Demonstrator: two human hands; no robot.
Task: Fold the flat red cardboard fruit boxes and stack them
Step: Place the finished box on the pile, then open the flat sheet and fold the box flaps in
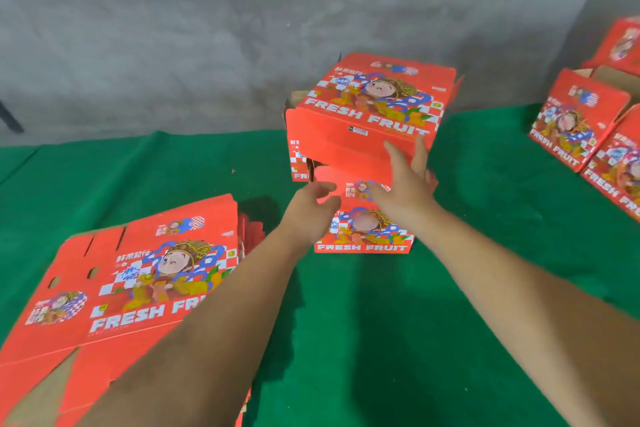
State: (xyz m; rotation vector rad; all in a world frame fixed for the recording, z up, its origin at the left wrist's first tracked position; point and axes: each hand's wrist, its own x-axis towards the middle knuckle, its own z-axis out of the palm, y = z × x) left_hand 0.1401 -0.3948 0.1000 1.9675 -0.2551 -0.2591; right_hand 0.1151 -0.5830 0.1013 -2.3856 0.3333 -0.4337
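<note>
item: folded box (372, 104), red w/ "fresh fruit" print, sat tilted atop a lower folded box (363, 236) on the green cloth (485, 218), top one overhanging toward the wall, prob. mid-placement so not yet squared. right hand (405, 184) lay against its near lower edge, fingers straight and spread, pressing not gripping, likely steadying or nudging it into line. left hand (311, 204) hovered just beside the lower box, fingers loosely curled, holding nothing, seemingly free to catch a slip. flat box pile (138, 281) lay near left, within reach as next stock. other folded boxes (581, 121) stood far right, apart. backdrop: grey concrete wall (173, 45).
</note>
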